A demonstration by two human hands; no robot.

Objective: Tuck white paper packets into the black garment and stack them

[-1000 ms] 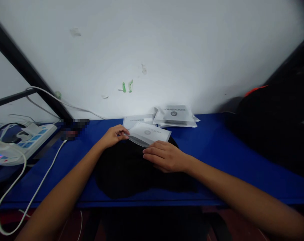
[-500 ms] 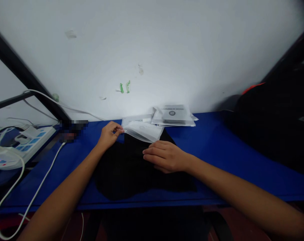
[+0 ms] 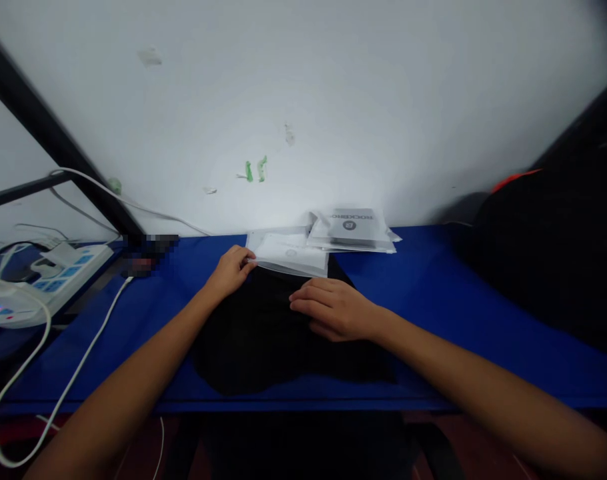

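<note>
My left hand (image 3: 233, 272) pinches the near left corner of a white, see-through plastic bag (image 3: 303, 261), which lies flat at the back of the desk with a pale insert inside. Below the bag a black cloth item (image 3: 263, 347) is spread over the desk; its exact kind is hard to make out. My right hand (image 3: 336, 309) rests on the right part of this cloth, palm down, with its fingers loosely bent and the thumb apart from them. Just beyond that hand is the near edge of the bag.
A stack of packaged bags (image 3: 356, 230) printed "ROCKBRO" stands against the wall. At the left are a white power strip (image 3: 68, 273) and a looping white cable (image 3: 91, 347). A large black bulky thing (image 3: 558, 253) takes up the right end of the blue desk (image 3: 433, 300).
The bag's raised near edge has come down, and the bag now lies flatter. My left hand still holds its corner. My right hand has stayed over the cloth; the view has shifted slightly.
</note>
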